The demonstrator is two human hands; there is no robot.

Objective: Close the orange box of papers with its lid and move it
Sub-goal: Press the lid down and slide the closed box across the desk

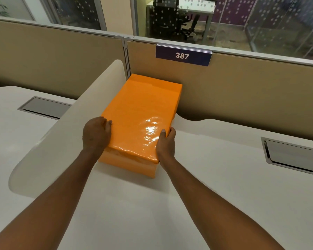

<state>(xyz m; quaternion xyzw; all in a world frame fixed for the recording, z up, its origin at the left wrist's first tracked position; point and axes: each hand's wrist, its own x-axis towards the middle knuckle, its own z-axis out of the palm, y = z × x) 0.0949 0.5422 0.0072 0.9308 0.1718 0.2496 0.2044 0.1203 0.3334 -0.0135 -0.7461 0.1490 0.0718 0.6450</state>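
Left hand [96,132] presses flat against the left side of the glossy orange cardboard lid [139,120], fingers together; the lid sits on the orange box [134,166] on the white tabletop [224,177], its far end near the tan partition [251,92]. Right hand [167,144] clamps the right edge, thumb on top.

Left hand [96,132]: palm pressed flat against the box's left side, fingers curled.
Right hand [167,143]: clasping the near right corner, thumb on top.
Arms: both extended forward.
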